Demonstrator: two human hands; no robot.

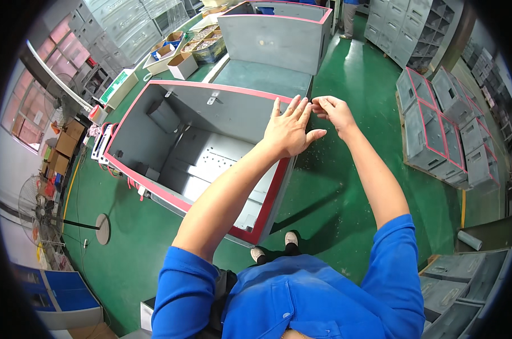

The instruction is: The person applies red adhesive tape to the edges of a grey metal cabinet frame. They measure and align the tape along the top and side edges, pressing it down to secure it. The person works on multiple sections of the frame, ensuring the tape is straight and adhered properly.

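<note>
A large grey metal cabinet shell (227, 107) lies open side up in front of me, with a pinkish-red strip (267, 206) along its rim. My left hand (290, 130) is over the far right corner of that rim, palm down with fingers spread; whether it presses on the strip cannot be told. Just beyond the same corner, to the right, is my right hand (336, 116). Its fingers are curled together close to the left fingertips, and anything between them is hidden or too small to name. Inside the shell, a perforated back plate (210, 161) shows.
Another red-rimmed grey cabinet (270, 42) stands on the bench (256, 79) beyond. Cardboard boxes and bins of small parts (205, 48) are at its left. Stacked grey cabinets (436, 133) stand at right. A floor fan (38, 203) is at left. Another person (348, 20) stands far off.
</note>
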